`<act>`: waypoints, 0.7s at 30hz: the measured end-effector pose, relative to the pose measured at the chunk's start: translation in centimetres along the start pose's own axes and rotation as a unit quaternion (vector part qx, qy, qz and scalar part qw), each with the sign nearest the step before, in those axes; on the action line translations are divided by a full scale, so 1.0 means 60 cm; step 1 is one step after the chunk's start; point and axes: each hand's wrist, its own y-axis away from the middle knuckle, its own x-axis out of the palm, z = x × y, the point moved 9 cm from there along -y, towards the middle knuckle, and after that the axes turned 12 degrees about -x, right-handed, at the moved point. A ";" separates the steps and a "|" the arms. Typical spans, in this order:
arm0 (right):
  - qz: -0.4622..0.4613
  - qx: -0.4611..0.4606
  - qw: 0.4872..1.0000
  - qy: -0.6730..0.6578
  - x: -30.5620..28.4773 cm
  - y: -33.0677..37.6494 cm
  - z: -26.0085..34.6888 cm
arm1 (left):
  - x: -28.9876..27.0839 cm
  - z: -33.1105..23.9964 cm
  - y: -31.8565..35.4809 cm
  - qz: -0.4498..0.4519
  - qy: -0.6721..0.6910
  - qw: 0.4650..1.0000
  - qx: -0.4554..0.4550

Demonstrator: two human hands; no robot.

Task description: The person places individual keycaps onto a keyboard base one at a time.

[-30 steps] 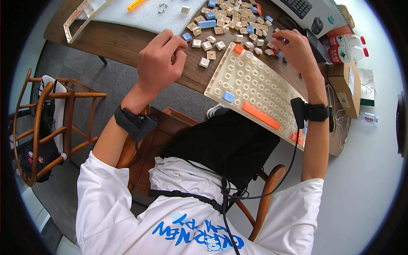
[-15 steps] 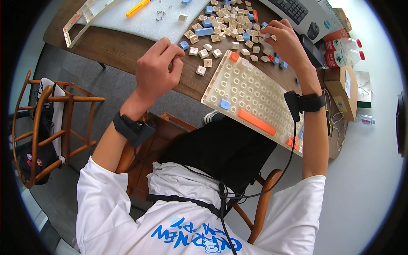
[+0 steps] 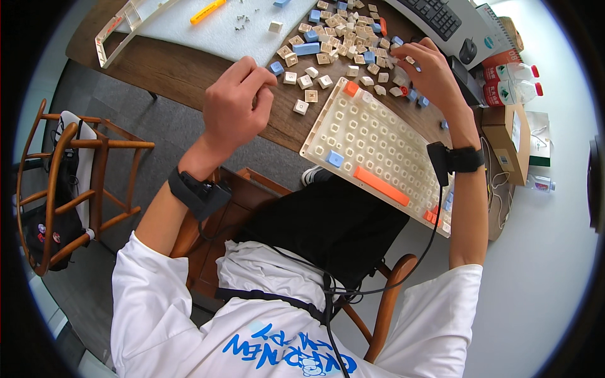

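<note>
My left hand (image 3: pixel 238 101) is raised over the table's front edge, its fingers curled together; whatever they may hold is hidden. A blue keycap (image 3: pixel 276 67) lies beside its fingertips. At the right edge of a heap of loose keycaps (image 3: pixel 343 39), mostly cream with some blue, my right hand (image 3: pixel 432 72) reaches down with thumb and fingers apart. A small pale keycap (image 3: pixel 409 60) shows in the gap between them. Nearer me, a cream keyboard (image 3: pixel 372 138) lies tilted across the table edge. It carries an orange spacebar (image 3: pixel 381 186), a few orange and blue keycaps, and many bare switch positions.
On a white foam sheet (image 3: pixel 252 38) lie a yellow-handled tool (image 3: pixel 208 11) and small screws. A cream frame (image 3: pixel 120 41) stands at far left. At right are a black keyboard (image 3: pixel 435 16), mouse (image 3: pixel 467 49), bottles (image 3: pixel 513 82) and a cardboard box (image 3: pixel 507 135). Cables hang from both wrists.
The whole view has shifted slightly. My right hand has moved a little at the edge of the heap, its fingers more spread. My left hand keeps its curled pose.
</note>
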 end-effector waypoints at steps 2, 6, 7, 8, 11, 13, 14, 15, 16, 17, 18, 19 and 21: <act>0.022 0.023 0.999 -0.013 0.003 0.012 -0.010 | 0.000 -0.003 0.000 0.000 -0.001 1.000 0.007; 0.040 0.049 0.997 -0.032 0.008 0.017 -0.017 | -0.001 -0.003 -0.001 -0.001 0.001 1.000 0.004; 0.040 0.051 0.997 -0.031 0.007 0.018 -0.018 | -0.001 -0.003 -0.001 -0.001 -0.001 1.000 0.006; 0.030 0.040 0.998 -0.032 0.008 0.017 -0.018 | -0.001 -0.003 -0.001 -0.001 -0.001 1.000 0.008; 0.014 0.010 1.000 -0.017 0.008 0.016 -0.015 | -0.001 -0.005 0.000 0.002 0.001 1.000 0.012; 0.008 -0.012 1.000 -0.002 0.006 0.015 -0.007 | -0.001 -0.004 -0.001 0.007 -0.001 1.000 0.005; -0.001 0.016 1.000 -0.011 0.002 0.015 -0.009 | -0.001 -0.003 -0.001 0.005 -0.002 1.000 0.004; -0.011 0.044 0.999 -0.019 -0.002 0.014 -0.012 | -0.002 -0.004 -0.001 0.002 -0.001 1.000 0.010; -0.011 0.042 0.999 -0.020 -0.003 0.008 -0.013 | -0.003 -0.004 -0.001 -0.002 -0.001 1.000 0.016; -0.023 0.039 0.999 -0.002 -0.009 0.006 -0.012 | -0.003 -0.004 -0.001 -0.002 0.000 1.000 0.015; -0.036 0.035 0.999 0.016 -0.015 0.004 -0.012 | -0.001 -0.003 0.000 0.003 0.001 1.000 0.008; -0.036 0.035 0.999 0.015 -0.014 -0.001 -0.014 | 0.000 0.000 0.000 0.008 0.003 1.000 0.001; -0.029 0.014 0.999 0.041 -0.008 -0.016 -0.014 | 0.000 0.000 0.000 0.007 0.001 1.000 0.001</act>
